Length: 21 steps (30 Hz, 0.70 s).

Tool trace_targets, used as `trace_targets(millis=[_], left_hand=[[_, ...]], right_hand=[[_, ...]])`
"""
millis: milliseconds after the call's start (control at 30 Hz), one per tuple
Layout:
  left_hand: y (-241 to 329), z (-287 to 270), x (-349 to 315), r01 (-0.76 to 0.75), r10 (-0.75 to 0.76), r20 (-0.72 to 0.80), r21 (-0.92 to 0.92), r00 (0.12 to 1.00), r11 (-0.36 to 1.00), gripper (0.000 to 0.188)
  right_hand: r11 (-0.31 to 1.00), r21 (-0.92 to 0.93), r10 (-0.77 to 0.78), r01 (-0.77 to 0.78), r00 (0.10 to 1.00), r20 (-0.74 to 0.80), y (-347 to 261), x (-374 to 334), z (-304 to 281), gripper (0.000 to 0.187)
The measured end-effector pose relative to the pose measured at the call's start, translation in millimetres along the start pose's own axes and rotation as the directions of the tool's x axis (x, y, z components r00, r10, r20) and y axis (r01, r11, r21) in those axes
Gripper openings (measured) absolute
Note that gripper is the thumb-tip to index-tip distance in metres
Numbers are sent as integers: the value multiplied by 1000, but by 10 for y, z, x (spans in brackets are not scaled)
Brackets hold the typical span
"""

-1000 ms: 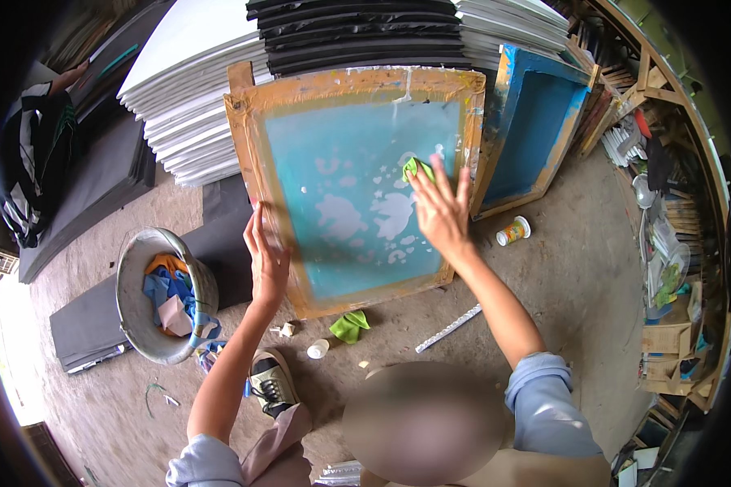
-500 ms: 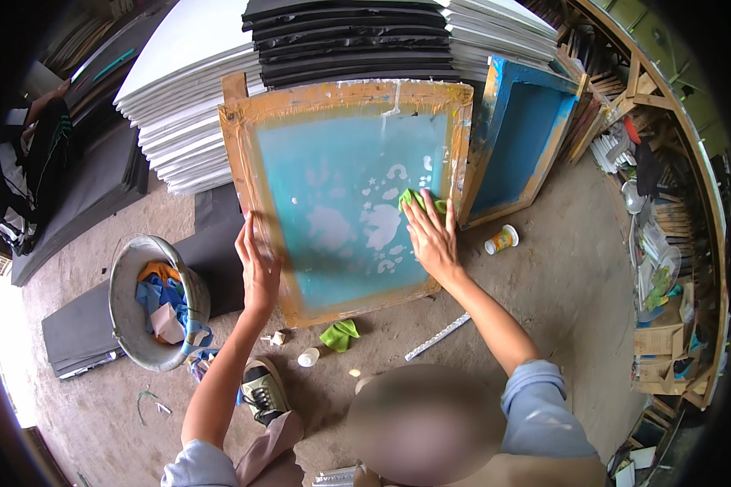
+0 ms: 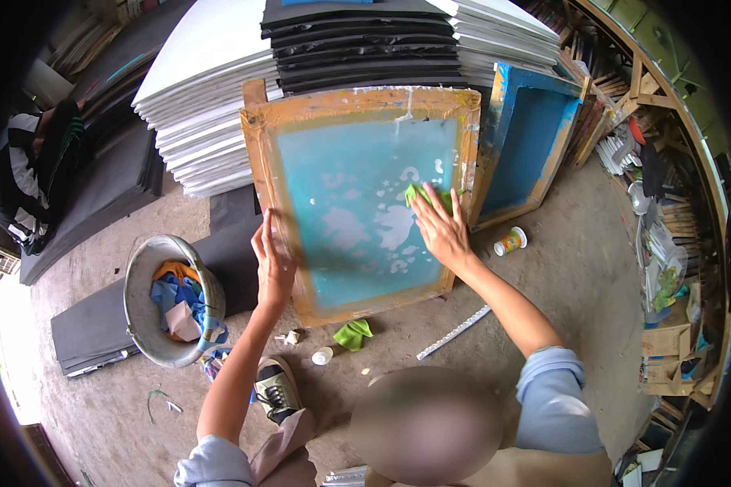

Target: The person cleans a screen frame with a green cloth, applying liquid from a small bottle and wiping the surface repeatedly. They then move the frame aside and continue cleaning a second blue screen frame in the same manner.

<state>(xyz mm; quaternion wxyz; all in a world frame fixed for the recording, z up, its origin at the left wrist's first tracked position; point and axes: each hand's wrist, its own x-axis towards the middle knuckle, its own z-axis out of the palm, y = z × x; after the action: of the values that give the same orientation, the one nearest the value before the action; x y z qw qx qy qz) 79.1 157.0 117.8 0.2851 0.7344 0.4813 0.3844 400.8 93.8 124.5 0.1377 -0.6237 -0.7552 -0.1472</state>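
The left hand [image 3: 275, 268] meets the left edge of the framed screen [image 3: 357, 199] at centre, grip indeterminate; apart from it, the right hand [image 3: 447, 234] lies flat over a green cloth [image 3: 415, 193], with floor [image 3: 597, 312] extending at right.

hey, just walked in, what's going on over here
A person's right hand has its fingers spread over a green cloth, against a teal screen with pale shapes. The left hand is at the left edge of the screen's wooden frame. Another green cloth lies on the floor by a small white cup. To the left is a bucket with colored cloths inside.
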Motion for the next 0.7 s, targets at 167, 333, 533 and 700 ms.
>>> trace_targets(millis=[167, 333, 533, 700], left_hand=[[4, -25, 18, -56, 59, -43, 81, 997, 995, 97], [-50, -41, 8, 2, -3, 17, 27, 1000, 1000, 97], [44, -87, 15, 49, -46, 73, -48, 996, 998, 100], [-48, -24, 17, -11, 11, 29, 8, 1000, 1000, 101]], right_hand=[[980, -197, 7, -30, 993, -115, 137, 388, -192, 44], [973, 137, 223, -184, 900, -374, -210, 811, 48, 43], [981, -193, -62, 7, 959, -277, 171, 679, -44, 39], [979, 146, -117, 143, 978, -172, -191, 513, 136, 45]])
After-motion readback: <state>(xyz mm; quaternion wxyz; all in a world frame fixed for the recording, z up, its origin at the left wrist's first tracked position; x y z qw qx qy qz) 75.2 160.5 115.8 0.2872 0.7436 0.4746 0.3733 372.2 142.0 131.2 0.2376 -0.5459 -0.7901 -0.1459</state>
